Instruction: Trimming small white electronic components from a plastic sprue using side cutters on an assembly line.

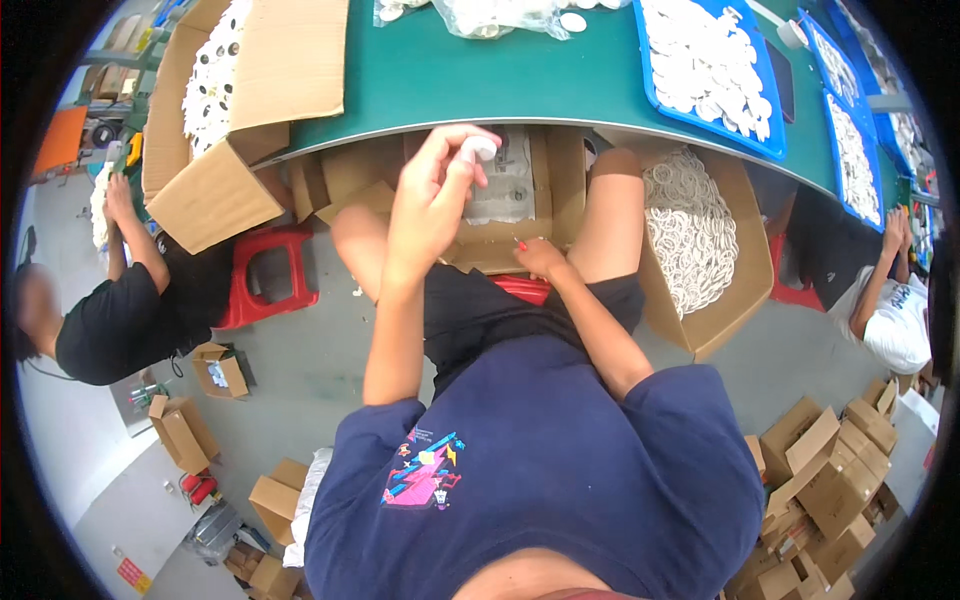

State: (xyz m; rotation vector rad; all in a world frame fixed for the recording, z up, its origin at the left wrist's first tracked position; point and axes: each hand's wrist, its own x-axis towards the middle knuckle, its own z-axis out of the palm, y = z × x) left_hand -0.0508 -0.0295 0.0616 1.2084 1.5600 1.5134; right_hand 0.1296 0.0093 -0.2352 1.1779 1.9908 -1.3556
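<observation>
With my left hand I pinch the small white disc between thumb and forefinger near the front edge of the green workbench; likely light, stiff and slippery, it is best gripped by its rim, while my right hand curls around a red-tipped tool.

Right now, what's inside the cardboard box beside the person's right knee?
A heap of white rings lies in the cardboard box; what lies beneath the top layer is hidden.
</observation>
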